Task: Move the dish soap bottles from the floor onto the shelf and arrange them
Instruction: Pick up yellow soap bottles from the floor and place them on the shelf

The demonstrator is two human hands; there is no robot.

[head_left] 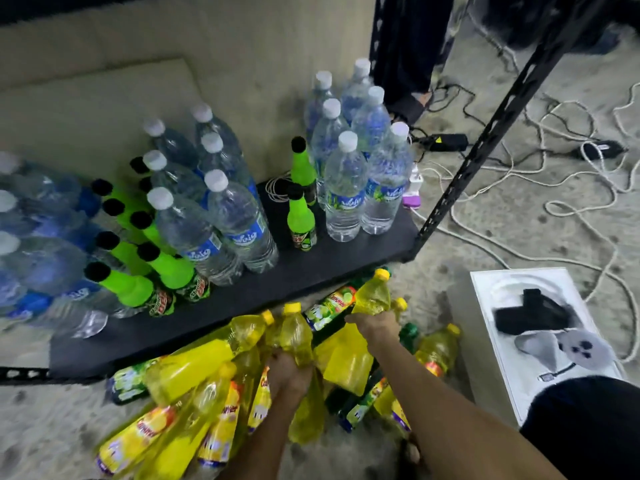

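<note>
Head view is looking down at a heap of soap bottles with both hands working in it. The left hand [290, 375] is curling its fingers round the left yellow bottle [297, 336], gripping it at the middle, with the yellow cap pointing far. The right hand [373, 328] is wrapping its fingers tightly round the right yellow bottle [374, 298], which is tilting with its cap toward the near right corner of the shelf [311, 271]. Both bottles are staying low over the pile of dish soap bottles [194, 368] – yellow and dark green ones lying crosswise on the floor just near of the shelf's edge.

On the dark shelf board, water bottles [346, 192] are standing in clusters at the left, middle and far right, and green soda bottles [301, 220] are standing among them – two alone at the middle, more at the left. A white box [485, 285] is sitting on the floor to the right of the pile, and cables [571, 216] are trailing over the floor beyond it.
</note>
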